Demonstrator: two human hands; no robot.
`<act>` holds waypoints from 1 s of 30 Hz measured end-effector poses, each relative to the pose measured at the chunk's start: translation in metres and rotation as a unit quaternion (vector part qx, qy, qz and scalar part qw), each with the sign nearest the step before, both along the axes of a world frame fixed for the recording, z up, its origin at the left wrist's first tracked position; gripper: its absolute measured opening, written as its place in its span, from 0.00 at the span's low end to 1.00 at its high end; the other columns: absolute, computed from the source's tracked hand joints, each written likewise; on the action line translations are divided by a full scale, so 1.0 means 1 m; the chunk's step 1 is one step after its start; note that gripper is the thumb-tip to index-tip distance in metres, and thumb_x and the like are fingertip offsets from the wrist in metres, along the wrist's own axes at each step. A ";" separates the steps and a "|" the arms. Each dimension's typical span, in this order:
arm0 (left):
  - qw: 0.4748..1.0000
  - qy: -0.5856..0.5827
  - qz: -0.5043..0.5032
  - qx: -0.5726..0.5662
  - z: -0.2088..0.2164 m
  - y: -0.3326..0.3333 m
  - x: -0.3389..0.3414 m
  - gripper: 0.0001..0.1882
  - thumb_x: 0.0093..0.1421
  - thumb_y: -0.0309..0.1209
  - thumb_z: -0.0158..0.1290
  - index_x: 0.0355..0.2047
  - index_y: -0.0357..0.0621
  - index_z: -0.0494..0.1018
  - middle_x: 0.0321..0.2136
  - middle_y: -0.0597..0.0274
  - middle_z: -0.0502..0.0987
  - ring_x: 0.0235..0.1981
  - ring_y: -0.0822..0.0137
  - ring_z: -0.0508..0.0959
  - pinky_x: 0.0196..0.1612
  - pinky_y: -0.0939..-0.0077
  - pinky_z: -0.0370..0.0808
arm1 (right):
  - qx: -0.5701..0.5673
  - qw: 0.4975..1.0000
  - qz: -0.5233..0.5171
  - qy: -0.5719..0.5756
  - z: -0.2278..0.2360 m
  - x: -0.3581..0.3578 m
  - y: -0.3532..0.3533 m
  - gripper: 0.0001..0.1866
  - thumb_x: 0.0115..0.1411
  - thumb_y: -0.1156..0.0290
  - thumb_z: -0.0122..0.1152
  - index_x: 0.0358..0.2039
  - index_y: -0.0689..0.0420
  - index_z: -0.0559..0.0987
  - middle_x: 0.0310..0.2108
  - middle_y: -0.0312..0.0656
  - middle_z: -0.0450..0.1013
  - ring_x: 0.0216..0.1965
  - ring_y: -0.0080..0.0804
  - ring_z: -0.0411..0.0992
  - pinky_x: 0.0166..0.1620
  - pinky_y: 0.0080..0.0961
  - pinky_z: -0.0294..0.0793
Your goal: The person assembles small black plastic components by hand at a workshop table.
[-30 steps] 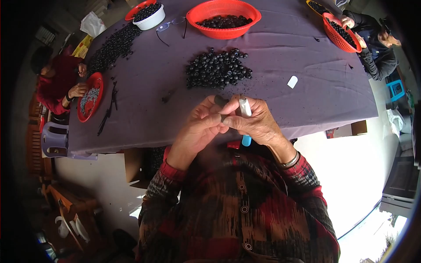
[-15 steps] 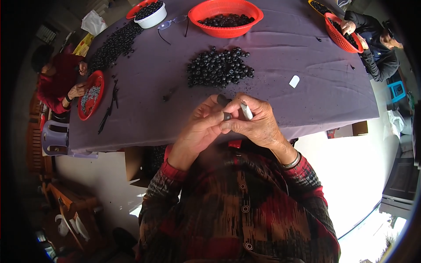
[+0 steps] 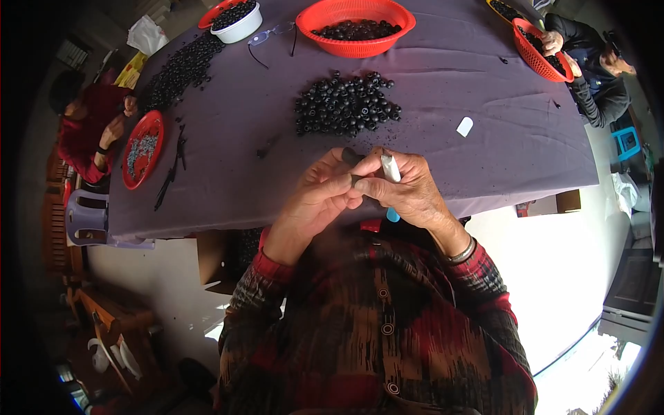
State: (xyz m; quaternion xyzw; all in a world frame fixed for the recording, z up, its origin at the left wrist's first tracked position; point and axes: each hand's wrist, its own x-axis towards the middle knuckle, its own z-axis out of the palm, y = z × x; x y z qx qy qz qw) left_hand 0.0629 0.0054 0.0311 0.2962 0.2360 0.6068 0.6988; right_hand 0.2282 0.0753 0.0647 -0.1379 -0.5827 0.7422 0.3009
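We see few packages here. A white crumpled plastic bag (image 3: pixel 146 34) lies off the far left corner of the counter (image 3: pixel 484 159). A brown cardboard box (image 3: pixel 559 202) stands on the floor under the counter's right edge. No signs or screens show.

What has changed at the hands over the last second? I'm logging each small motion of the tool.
The right hand has turned the white-handled tool from pointing downward to lying tilted across its fingers, the blue end now mostly hidden. The left hand stays pressed against it, pinching a small dark round piece. The dark pile and red basket have not moved.
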 end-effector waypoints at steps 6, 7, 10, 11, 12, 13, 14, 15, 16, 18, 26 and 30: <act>1.000 -0.009 -0.021 0.010 -0.002 0.002 -0.002 0.14 0.59 0.29 0.53 0.44 0.43 0.66 0.31 0.69 0.70 0.29 0.79 0.68 0.30 0.83 0.66 | -0.045 0.997 -0.013 -0.054 0.001 0.001 0.002 0.03 0.58 0.75 0.60 0.32 0.60 0.79 0.22 0.31 0.74 0.20 0.10 0.63 0.20 0.09 0.57; 1.000 -0.008 -0.020 0.005 -0.001 0.003 -0.001 0.14 0.58 0.29 0.54 0.44 0.43 0.66 0.31 0.69 0.70 0.29 0.79 0.68 0.30 0.83 0.65 | -0.046 0.997 -0.014 -0.054 -0.001 0.001 0.002 0.03 0.58 0.75 0.60 0.32 0.60 0.79 0.22 0.31 0.74 0.20 0.10 0.63 0.20 0.09 0.57; 1.000 -0.013 -0.028 -0.004 -0.001 0.003 0.001 0.15 0.58 0.29 0.54 0.44 0.43 0.66 0.31 0.69 0.70 0.29 0.78 0.68 0.29 0.83 0.65 | -0.075 0.996 -0.027 -0.044 -0.005 0.000 0.002 0.04 0.56 0.79 0.59 0.33 0.61 0.78 0.19 0.33 0.72 0.13 0.12 0.54 0.15 0.13 0.48; 0.999 -0.018 -0.035 -0.007 -0.001 0.002 0.002 0.15 0.58 0.29 0.55 0.44 0.43 0.65 0.30 0.69 0.69 0.29 0.78 0.68 0.29 0.84 0.65 | -0.103 0.994 -0.020 -0.033 -0.005 0.000 0.002 0.03 0.56 0.79 0.59 0.32 0.61 0.78 0.19 0.32 0.71 0.13 0.12 0.54 0.15 0.13 0.48; 0.999 -0.018 -0.035 -0.008 -0.001 0.002 0.002 0.15 0.58 0.29 0.55 0.44 0.43 0.65 0.30 0.69 0.69 0.29 0.78 0.68 0.29 0.84 0.65 | -0.130 0.991 -0.013 -0.022 -0.004 0.000 0.002 0.03 0.55 0.79 0.60 0.31 0.61 0.78 0.19 0.32 0.71 0.13 0.11 0.54 0.15 0.13 0.48; 0.999 -0.028 -0.039 -0.011 -0.001 0.002 0.003 0.14 0.57 0.27 0.54 0.43 0.43 0.65 0.30 0.69 0.70 0.28 0.77 0.69 0.29 0.83 0.65 | -0.131 0.991 -0.013 -0.022 -0.004 0.001 0.003 0.03 0.55 0.79 0.60 0.31 0.61 0.78 0.19 0.32 0.71 0.13 0.11 0.54 0.15 0.13 0.48; 0.998 -0.040 -0.043 -0.014 -0.002 0.002 0.003 0.14 0.57 0.25 0.53 0.43 0.42 0.65 0.29 0.68 0.70 0.28 0.77 0.69 0.29 0.82 0.65 | -0.155 0.988 -0.007 -0.020 -0.004 0.002 0.003 0.02 0.55 0.79 0.60 0.30 0.61 0.78 0.18 0.32 0.70 0.13 0.11 0.54 0.15 0.13 0.48; 0.998 -0.040 -0.044 -0.015 -0.004 0.002 0.003 0.14 0.57 0.25 0.53 0.43 0.42 0.65 0.29 0.68 0.70 0.28 0.77 0.69 0.29 0.82 0.65 | -0.179 0.984 0.000 -0.018 -0.004 0.002 0.003 0.02 0.55 0.79 0.60 0.30 0.61 0.78 0.18 0.31 0.69 0.13 0.11 0.54 0.15 0.13 0.47; 0.997 -0.048 -0.052 -0.013 -0.006 0.002 0.002 0.14 0.57 0.25 0.53 0.43 0.42 0.65 0.29 0.68 0.70 0.28 0.77 0.69 0.29 0.82 0.65 | -0.180 0.984 -0.001 -0.018 -0.003 0.002 0.003 0.02 0.55 0.79 0.60 0.30 0.61 0.78 0.18 0.31 0.69 0.13 0.11 0.54 0.15 0.13 0.47; 0.997 -0.056 -0.059 -0.011 -0.007 0.002 0.003 0.14 0.57 0.24 0.53 0.43 0.43 0.65 0.29 0.67 0.70 0.28 0.77 0.69 0.29 0.82 0.65 | -0.190 0.981 0.005 -0.025 -0.001 0.002 0.004 0.01 0.55 0.78 0.60 0.28 0.61 0.77 0.16 0.30 0.67 0.13 0.10 0.54 0.15 0.13 0.47; 0.976 0.159 0.118 -0.088 0.023 0.002 -0.014 0.12 0.54 0.21 0.54 0.40 0.41 0.69 0.26 0.66 0.71 0.24 0.74 0.70 0.29 0.81 0.67 | -0.007 0.983 -0.117 -0.139 -0.016 -0.002 0.011 0.04 0.59 0.74 0.57 0.26 0.57 0.76 0.16 0.24 0.63 0.13 0.08 0.53 0.16 0.12 0.47; 0.870 0.313 0.379 -0.032 0.010 0.001 -0.079 0.06 0.59 0.23 0.50 0.36 0.39 0.74 0.25 0.68 0.72 0.24 0.78 0.68 0.29 0.84 0.67 | 0.345 0.871 -0.219 -0.273 -0.024 0.011 0.027 0.06 0.53 0.73 0.61 0.28 0.61 0.74 0.15 0.42 0.68 0.17 0.33 0.68 0.23 0.27 0.66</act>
